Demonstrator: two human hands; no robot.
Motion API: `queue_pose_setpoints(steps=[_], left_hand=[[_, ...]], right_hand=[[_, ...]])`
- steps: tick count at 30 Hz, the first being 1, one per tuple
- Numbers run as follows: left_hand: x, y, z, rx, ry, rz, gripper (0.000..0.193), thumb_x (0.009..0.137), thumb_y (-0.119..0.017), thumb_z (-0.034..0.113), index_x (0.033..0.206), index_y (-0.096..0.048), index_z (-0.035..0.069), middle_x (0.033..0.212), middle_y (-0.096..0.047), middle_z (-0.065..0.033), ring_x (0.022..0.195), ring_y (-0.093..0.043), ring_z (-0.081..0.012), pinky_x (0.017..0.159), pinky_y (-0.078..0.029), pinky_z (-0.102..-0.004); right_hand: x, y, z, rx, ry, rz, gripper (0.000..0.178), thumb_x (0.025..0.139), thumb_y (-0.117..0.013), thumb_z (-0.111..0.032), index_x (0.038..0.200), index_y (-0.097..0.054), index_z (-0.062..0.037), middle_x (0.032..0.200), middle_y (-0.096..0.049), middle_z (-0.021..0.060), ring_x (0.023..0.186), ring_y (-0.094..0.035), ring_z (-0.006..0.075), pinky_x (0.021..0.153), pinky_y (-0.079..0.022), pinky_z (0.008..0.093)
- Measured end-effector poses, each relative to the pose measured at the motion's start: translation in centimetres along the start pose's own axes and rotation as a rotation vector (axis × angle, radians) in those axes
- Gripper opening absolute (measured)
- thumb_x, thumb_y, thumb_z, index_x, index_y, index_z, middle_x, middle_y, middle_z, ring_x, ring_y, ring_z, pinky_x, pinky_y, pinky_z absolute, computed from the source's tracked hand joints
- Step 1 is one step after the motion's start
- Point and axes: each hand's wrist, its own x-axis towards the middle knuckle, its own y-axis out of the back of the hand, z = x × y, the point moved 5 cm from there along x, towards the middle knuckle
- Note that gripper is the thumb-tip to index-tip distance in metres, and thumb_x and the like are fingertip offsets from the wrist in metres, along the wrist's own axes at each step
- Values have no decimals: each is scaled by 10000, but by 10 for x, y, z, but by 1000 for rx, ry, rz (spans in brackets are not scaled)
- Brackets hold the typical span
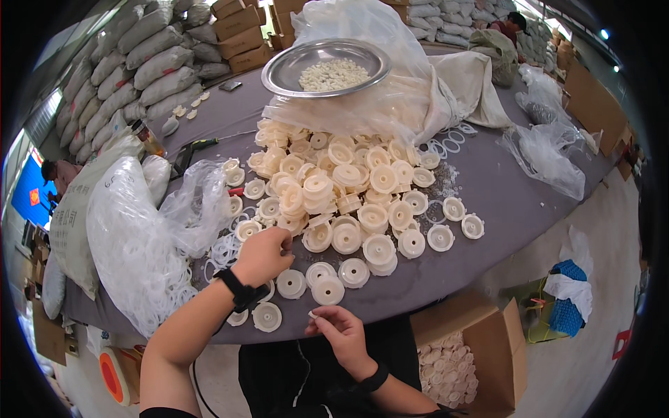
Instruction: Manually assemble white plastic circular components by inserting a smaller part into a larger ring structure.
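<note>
My left hand (263,256), a black band on its wrist, is over the near edge of a heap of cream round plastic caps (346,174). Its fingers are curled together; whatever they grip, if anything, is hidden. At the table's front edge, my right hand (343,336) pinches a small white plastic piece (313,315) between thumb and fingers. Several caps with a centre hole, such as this one (327,290), lie loose between my hands. Thin white rings (224,251) are scattered beside my left wrist.
Behind the heap, a steel bowl (279,70) of small white pieces rests on a plastic bag (411,104). A bag of rings (132,244) stands left, near a screwdriver (202,143). Below right, an open carton (512,341) contains caps. Two people are farther off.
</note>
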Motion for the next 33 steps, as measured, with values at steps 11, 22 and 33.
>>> queue_pose_setpoints(steps=[11, 22, 33], left_hand=[[11, -11, 2, 161, 10, -48, 194, 688, -636, 154, 840, -630, 35, 817, -591, -115, 796, -590, -277, 702, -472, -365], [-16, 9, 27, 108, -180, 117, 161, 683, -623, 97, 833, -609, 37, 789, -588, -99, 717, -592, -243, 640, -470, -335], [-83, 24, 59, -441, -278, 2, 162, 730, -615, 9, 890, -607, 32, 792, -597, -100, 702, -609, -219, 620, -483, -295]], right_hand=[[5, -12, 5, 74, -16, 8, 148, 867, -545, -48, 996, -576, 18, 855, -616, 89, 754, -616, 160, 701, -513, 284], [8, -2, -11, 131, -5, 95, 152, 870, -540, -50, 1008, -562, 9, 847, -614, 106, 730, -622, 177, 685, -524, 306], [4, -16, -13, 323, -109, -36, 125, 877, -529, -54, 989, -558, -7, 839, -619, 98, 724, -625, 169, 678, -539, 327]])
